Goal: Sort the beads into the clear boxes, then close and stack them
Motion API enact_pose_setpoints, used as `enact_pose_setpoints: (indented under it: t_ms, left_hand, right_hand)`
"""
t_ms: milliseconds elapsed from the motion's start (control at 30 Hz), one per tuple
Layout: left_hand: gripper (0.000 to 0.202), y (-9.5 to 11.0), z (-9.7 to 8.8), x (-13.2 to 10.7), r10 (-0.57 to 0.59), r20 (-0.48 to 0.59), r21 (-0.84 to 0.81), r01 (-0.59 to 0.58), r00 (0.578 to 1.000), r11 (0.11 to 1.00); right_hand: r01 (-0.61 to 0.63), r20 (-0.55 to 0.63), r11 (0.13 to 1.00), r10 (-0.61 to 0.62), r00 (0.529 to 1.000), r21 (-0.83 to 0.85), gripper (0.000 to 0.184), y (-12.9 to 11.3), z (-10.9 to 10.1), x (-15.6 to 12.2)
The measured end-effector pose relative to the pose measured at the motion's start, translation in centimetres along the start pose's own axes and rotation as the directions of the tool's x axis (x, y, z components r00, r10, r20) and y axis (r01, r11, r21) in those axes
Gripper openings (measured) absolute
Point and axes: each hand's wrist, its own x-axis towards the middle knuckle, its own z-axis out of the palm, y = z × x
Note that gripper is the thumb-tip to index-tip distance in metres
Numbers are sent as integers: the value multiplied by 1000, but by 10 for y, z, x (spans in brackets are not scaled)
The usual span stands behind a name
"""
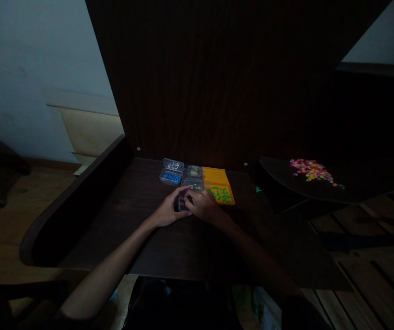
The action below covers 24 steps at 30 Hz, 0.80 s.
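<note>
My left hand (168, 210) is curled round the left side of a small clear plastic box (181, 202), thumb in front and fingers behind. What lies in that box looks dark and is too dim to name. My right hand (204, 206) bends over the same box, its fingers drawn together at the opening; anything between them is hidden. Just behind stand two more small clear boxes, the nearer box (192, 183) with pale bits and the farther box (195, 169). Beside my right hand, an open yellow case (216, 174) holds green pieces (221, 194).
An open clear box (165, 181) of blue pieces stands at the back left. Pink and yellow pieces (312, 170) lie heaped on a dark surface to the right. The dark wooden desk (114, 220) has a raised left side panel (76, 201) and a tall back board (190, 82).
</note>
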Motion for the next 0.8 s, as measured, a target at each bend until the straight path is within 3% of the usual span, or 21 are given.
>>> enact_pose_setpoints:
  t_ms: [533,800]
  left_hand:
    - [76,2,1,0,3,-20,5,-2,1000,1000]
    - [75,5,1,0,-5,-6,-15,5,1000,1000]
  right_hand:
    - [85,-23,994,-87,996,-72,27,3,5,0]
    - [181,-60,982,-177,982,50,22,2,-4,-2]
